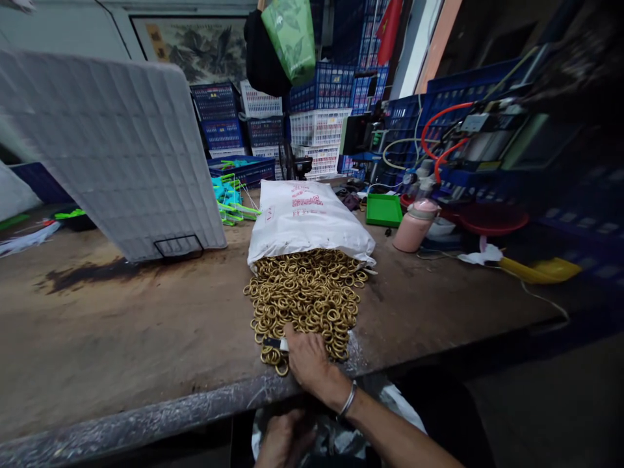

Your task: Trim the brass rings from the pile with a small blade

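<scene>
My right hand (309,361), with a metal bangle at the wrist, is at the front edge of the pile of brass-coloured rings (307,292). Its fingers are closed around a small flat black-and-white tool (273,343), whose dark end points left over the rings; I cannot make out its exact kind. Below the table edge, my left hand (286,434) is beside a pale plastic bag (341,439); its fingers are smeared and partly hidden. The rings spill toward me from the open mouth of a white woven sack (312,218) with red print.
A padded white panel (127,156) stands upright on the wooden table (146,331) at left. Green and blue plastic pieces (231,198) lie behind it. On the right are a green tray (383,209), a pink bottle (416,225) and a machine with red hoses (482,136). Stacked crates (319,127) fill the back.
</scene>
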`<action>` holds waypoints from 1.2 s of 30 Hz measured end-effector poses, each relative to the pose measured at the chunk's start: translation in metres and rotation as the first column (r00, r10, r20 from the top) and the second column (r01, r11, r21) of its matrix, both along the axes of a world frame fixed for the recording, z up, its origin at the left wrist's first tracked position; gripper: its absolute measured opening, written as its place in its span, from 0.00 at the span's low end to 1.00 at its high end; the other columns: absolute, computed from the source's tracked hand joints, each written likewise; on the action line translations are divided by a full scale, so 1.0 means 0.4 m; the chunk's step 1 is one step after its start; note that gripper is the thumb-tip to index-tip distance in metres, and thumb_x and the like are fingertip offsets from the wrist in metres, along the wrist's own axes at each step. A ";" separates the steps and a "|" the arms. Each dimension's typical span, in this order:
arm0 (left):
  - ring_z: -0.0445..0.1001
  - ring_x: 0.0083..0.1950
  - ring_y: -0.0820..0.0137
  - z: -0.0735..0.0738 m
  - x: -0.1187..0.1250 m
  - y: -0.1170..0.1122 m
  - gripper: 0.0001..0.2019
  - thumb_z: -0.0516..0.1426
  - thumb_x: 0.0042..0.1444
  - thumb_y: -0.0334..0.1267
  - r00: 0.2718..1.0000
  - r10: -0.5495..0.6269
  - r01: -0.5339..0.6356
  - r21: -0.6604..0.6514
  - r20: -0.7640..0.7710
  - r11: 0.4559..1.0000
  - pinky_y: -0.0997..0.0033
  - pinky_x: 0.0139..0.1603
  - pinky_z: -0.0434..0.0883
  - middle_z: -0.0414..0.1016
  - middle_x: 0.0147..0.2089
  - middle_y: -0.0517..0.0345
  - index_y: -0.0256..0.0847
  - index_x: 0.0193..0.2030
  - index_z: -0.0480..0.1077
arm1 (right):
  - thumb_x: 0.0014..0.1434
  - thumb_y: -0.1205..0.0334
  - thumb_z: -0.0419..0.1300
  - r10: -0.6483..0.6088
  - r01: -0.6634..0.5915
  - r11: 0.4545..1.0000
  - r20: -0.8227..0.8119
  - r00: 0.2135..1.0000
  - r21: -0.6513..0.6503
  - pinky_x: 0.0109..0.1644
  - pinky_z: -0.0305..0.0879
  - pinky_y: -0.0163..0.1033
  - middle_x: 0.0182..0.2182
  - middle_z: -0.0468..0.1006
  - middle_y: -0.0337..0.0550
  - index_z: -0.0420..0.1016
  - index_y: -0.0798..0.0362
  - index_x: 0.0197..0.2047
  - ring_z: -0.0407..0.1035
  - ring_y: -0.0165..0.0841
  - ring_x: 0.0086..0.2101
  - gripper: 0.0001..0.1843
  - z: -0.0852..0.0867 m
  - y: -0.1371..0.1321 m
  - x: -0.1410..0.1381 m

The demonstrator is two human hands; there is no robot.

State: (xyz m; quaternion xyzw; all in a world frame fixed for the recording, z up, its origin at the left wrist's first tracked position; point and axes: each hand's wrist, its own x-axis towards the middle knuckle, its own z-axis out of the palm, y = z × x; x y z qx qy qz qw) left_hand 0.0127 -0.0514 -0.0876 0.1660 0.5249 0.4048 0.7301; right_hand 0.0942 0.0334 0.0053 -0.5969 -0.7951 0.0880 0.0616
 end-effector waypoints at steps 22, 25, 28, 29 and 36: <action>0.54 0.16 0.80 0.265 -0.007 0.083 0.13 0.59 0.44 0.47 0.913 0.188 -0.009 0.445 -0.361 0.896 0.81 0.17 0.53 0.60 0.16 0.67 0.37 0.25 0.69 | 0.59 0.53 0.46 -0.142 -0.164 0.947 -0.817 0.559 -0.277 0.26 0.54 0.29 0.19 0.62 0.32 0.61 0.54 0.27 0.58 0.24 0.22 0.15 0.032 -0.046 0.094; 0.55 0.17 0.80 0.238 -0.008 0.080 0.12 0.58 0.45 0.46 0.897 0.190 0.027 0.479 -0.398 0.878 0.80 0.18 0.54 0.66 0.18 0.64 0.37 0.26 0.71 | 0.57 0.55 0.48 -0.198 -0.155 0.932 -0.817 0.542 -0.328 0.26 0.55 0.29 0.18 0.63 0.31 0.61 0.54 0.27 0.58 0.24 0.22 0.13 0.016 -0.046 0.091; 0.56 0.17 0.80 0.221 -0.005 0.074 0.12 0.57 0.46 0.45 0.900 0.185 0.042 0.500 -0.395 0.865 0.80 0.18 0.55 0.66 0.20 0.64 0.37 0.26 0.70 | 0.55 0.58 0.50 -0.229 -0.144 0.925 -0.817 0.529 -0.352 0.26 0.55 0.29 0.18 0.63 0.31 0.61 0.54 0.27 0.59 0.24 0.22 0.09 0.007 -0.046 0.088; 0.56 0.16 0.80 0.218 -0.005 0.071 0.12 0.57 0.47 0.45 0.905 0.179 0.040 0.497 -0.385 0.867 0.80 0.17 0.55 0.65 0.19 0.64 0.37 0.26 0.69 | 0.54 0.59 0.50 -0.235 -0.135 0.925 -0.816 0.528 -0.354 0.26 0.55 0.29 0.19 0.63 0.32 0.61 0.53 0.26 0.59 0.24 0.22 0.09 0.005 -0.046 0.087; 0.57 0.16 0.81 0.223 -0.015 0.061 0.15 0.55 0.48 0.50 0.963 0.035 0.070 0.368 -0.269 0.927 0.82 0.14 0.56 0.62 0.20 0.65 0.38 0.30 0.64 | 0.51 0.64 0.51 -0.188 -0.049 0.959 -0.759 0.623 -0.278 0.27 0.53 0.28 0.20 0.63 0.32 0.64 0.54 0.26 0.57 0.24 0.23 0.05 0.017 -0.055 0.092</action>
